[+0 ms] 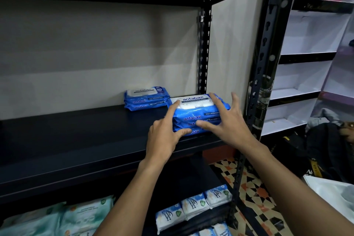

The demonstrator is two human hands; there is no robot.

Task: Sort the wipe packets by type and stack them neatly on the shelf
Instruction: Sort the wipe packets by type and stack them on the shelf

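- Nearest me, on the lower board, pale green soft wipe packets [86, 214] lie toward the left, and small white-and-blue wipe packets [193, 207] toward the right edge. I judge these are not yet sorted.
- My left hand [162, 136] is spread open, with the forefinger on the stack's top left edge and the thumb against its lower front. It clasps nothing.
- My right hand [228, 119] is spread just as wide, thumb pressing the front face and a fingertip on top. It closes round nothing either.
- Between my hands sits the stack of blue plastic wipe packets with a white flap lid [197, 113], near the front edge of the black shelf board [76, 140], toward its right end.
- Its long axis runs roughly along that front edge, slightly skewed. The label faces up and a printed long side faces me.
- I take this step to be squaring the stack. Next it needs a light, even push to line up the edges, then letting go.
- Farther back, a second stack of the same blue wipe packets [146, 97] sits at the board's back edge. I cannot tell whether the two stacks touch.
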